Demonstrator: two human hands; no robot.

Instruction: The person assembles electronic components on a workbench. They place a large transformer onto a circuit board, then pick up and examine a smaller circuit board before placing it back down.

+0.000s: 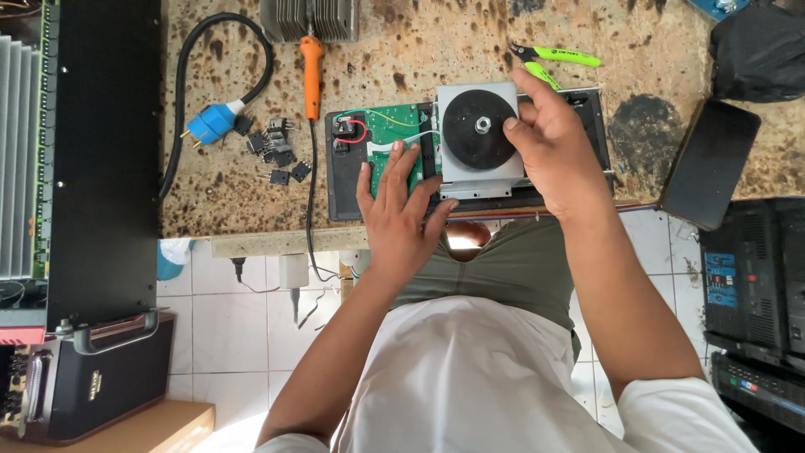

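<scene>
My left hand (402,205) lay flat, fingers spread, on the green circuit board (394,126) and black panel (344,197). My right hand (549,143) gripped the grey transformer block (457,168) with its black disc (478,128). Beyond, on the scorched workbench (436,42), lay an orange soldering iron (312,75), green cutters (558,57) and a blue plug (208,124).

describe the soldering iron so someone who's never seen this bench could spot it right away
Start at the speckled brown workbench and the grey finned heat sink at its far edge. The soldering iron lies just below it, left of the green circuit board. Its bright orange handle and thin black cord set it apart from the blue plug and green cutters.
</scene>
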